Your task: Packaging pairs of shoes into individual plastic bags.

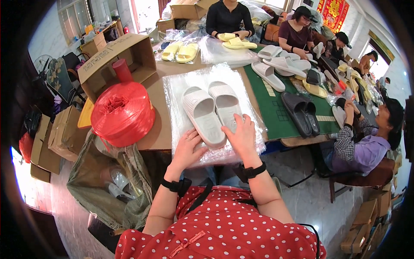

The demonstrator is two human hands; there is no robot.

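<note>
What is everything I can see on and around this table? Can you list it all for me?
White slide sandals: two, side by side on the plastic bags, in front of the person.
Clear plastic bags: a stack, on the brown table.
Twine spool: one, red, left of the bags.
Open cardboard box: one, brown, behind the spool.
Yellow sandals: a pair, far side of the table.
Black sandals: a pair, on the green mat to the right.
More pale sandals: several, far right of the table.
Other people: at least five, seated around the table.
Left hand: on the bags, beside the heel of the left sandal.
Right hand: resting on the heel of the right sandal.
</note>
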